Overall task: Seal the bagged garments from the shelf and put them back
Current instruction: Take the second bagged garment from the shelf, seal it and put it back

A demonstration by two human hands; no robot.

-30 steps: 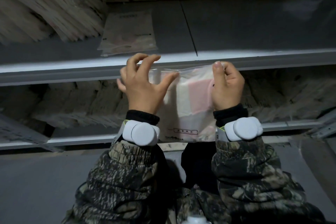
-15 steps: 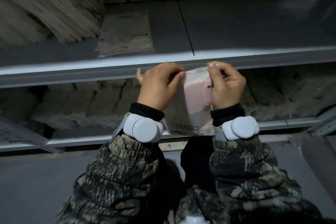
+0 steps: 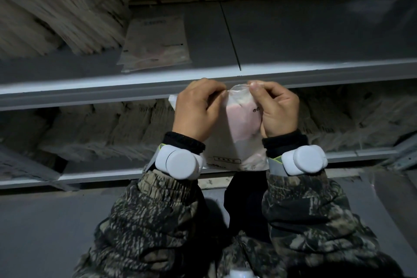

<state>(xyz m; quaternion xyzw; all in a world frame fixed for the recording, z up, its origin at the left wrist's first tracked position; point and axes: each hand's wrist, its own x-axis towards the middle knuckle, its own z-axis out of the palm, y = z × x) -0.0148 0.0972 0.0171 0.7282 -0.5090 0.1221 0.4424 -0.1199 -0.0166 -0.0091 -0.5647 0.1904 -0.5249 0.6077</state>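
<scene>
Since a moment ago, my left hand (image 3: 198,108) has closed in toward my right hand (image 3: 278,108), and both now pinch the top edge of the bagged garment (image 3: 242,124). I hold it upright in front of the grey shelf edge (image 3: 90,90). Another flat bag (image 3: 155,45) lies on the shelf above.

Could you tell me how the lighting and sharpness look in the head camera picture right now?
Head view: dim overall; brightest on the shelf edge; the stacked packets at upper left are smeared by blur; wide-angle bending tilts the shelf lines; both hands, left hand and right hand, and the bagged garment stay fairly sharp.
</scene>
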